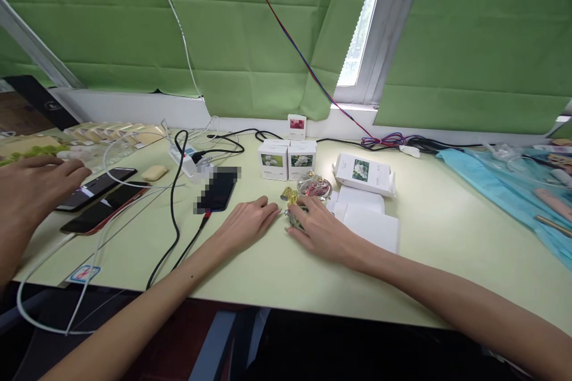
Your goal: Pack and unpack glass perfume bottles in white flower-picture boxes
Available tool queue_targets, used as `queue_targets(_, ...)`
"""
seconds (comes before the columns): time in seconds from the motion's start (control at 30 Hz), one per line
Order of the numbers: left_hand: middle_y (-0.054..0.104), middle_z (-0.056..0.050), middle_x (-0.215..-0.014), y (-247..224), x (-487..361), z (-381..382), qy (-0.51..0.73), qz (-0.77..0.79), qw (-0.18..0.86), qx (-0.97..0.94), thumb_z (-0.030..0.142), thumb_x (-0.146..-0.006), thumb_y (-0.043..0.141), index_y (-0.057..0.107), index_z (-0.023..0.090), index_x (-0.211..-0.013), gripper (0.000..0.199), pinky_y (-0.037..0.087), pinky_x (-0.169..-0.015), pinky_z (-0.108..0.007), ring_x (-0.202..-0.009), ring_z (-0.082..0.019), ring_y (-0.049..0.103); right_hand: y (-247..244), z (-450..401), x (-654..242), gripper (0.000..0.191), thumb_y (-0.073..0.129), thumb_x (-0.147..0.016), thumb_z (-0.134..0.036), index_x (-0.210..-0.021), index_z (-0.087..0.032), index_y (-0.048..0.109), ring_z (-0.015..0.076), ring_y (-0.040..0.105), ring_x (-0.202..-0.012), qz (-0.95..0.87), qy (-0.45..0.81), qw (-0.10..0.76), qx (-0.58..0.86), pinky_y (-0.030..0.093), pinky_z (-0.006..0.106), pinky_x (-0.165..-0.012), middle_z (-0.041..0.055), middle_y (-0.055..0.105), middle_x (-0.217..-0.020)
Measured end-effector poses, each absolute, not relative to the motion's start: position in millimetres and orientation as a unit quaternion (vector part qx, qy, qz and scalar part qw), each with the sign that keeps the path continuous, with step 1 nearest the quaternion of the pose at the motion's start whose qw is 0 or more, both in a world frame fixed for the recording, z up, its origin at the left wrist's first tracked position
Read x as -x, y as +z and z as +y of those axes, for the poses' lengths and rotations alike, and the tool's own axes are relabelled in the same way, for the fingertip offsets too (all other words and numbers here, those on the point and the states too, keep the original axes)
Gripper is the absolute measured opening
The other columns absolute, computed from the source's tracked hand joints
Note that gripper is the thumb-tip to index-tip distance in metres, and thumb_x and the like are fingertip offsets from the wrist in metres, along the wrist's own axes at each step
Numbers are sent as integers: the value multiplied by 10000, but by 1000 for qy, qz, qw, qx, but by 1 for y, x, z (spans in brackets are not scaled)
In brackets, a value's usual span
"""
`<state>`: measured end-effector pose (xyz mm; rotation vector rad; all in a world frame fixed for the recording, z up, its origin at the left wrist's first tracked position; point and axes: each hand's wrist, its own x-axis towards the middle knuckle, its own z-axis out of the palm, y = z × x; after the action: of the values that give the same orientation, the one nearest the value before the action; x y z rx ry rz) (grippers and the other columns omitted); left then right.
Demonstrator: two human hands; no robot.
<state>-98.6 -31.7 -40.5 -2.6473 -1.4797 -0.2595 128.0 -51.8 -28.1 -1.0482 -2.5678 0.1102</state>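
My right hand [319, 230] is closed around a small glass perfume bottle [300, 221] low over the table, and its fingers cover most of it. A gold cap [292, 196] shows just above those fingers, with another gold cap [285, 193] beside it. My left hand [252, 218] rests on the table to the left, fingers curled together and tips close to the bottle. Whatever it may hold is hidden. Behind my right hand, clear oval glass bottles [314, 186] with pinkish contents and gold tops lie close together.
White flower-print boxes [273, 165] stand behind; an opened box [365, 174] lies right, above white packaging [373, 227]. Phones [103, 208], cables and a power strip [181, 161] occupy the left. Another person's hand [42, 181] reaches in there. Blue cloth [500, 181] lies far right.
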Motion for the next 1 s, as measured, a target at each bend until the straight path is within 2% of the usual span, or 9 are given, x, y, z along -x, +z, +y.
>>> queue_targets(0.13,685,-100,-958,-41,96,-23,-101,-505,20,857,389,-1083,273,646,190,-1066,424,387,-642,-322,-754,-245,665,-26,-50,-135,391,572,-1004,-323,-1346,-144,511,353,513,-1301,-889,92,233,384,501,547,-1031,211,533,-1322)
queue_targets(0.23,715,-90,-915,-43,96,-21,-125,-529,-17,839,420,-1076,294,591,195,-1128,376,368,-625,-319,-735,-263,665,-26,-50,-140,426,582,-998,-332,-1389,-189,487,340,535,-1287,-870,113,269,398,508,548,-1040,189,511,-1328)
queue_targets(0.57,691,-76,-957,-48,101,-21,-212,-546,-22,810,405,-1058,332,616,208,-970,357,423,-744,-327,-840,-234,660,-24,-50,-149,385,664,-946,-315,-1269,-190,496,320,585,-1199,-834,102,325,435,544,555,-999,156,508,-1265)
queue_targets(0.7,728,-57,-869,-48,101,-18,-195,-596,-35,778,452,-1039,385,609,218,-926,343,378,-663,-322,-786,-246,664,-22,-51,-150,394,660,-953,-326,-1276,-188,482,295,643,-1038,-834,67,306,455,601,491,-837,160,505,-1221)
queue_targets(0.87,736,-66,-867,-47,96,-18,-146,-624,-17,767,541,-1025,393,594,227,-990,375,296,-596,-309,-796,-281,679,-22,-48,-147,453,628,-969,-456,-1283,-150,512,298,662,-936,-830,-48,228,507,576,406,-698,193,532,-1198)
queue_targets(1.0,683,-28,-777,-44,96,-23,-165,-611,-38,773,613,-952,511,539,223,-1181,453,323,-600,-302,-752,-270,656,-22,-42,-143,592,574,-934,-633,-1213,-111,578,279,668,-867,-814,-146,185,531,544,406,-753,202,576,-1146)
